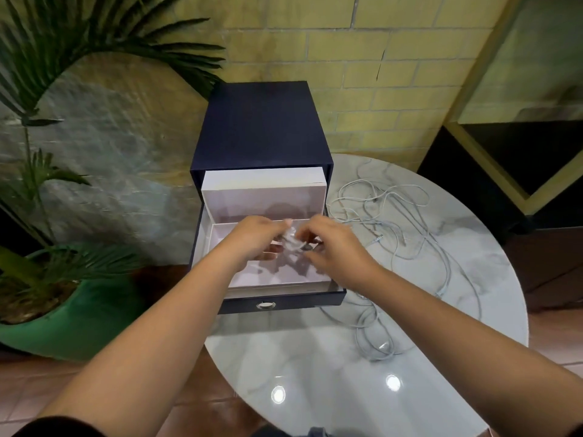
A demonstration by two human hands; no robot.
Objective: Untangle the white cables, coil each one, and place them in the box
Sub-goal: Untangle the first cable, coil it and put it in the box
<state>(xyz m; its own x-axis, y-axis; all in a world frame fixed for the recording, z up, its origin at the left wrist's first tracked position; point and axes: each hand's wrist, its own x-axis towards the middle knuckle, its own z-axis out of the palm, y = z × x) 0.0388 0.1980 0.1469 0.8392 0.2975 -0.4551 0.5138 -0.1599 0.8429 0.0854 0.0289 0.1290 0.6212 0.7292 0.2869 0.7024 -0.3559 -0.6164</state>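
Though blurred, white cable [291, 240] between hands [256, 236] [332, 247].

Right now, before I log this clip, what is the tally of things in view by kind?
Hands: 2, left hand and right hand
Cable bundle held between them over the drawer: 1
Tangled cable pile on the table, strands too knotted to count: 1
Navy drawer box: 1
Marble table: 1
Potted palm: 1
Total: 7

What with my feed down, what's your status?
Left hand and right hand pinch white cable bundle over box drawer. Tangled cables on table. Way clear.
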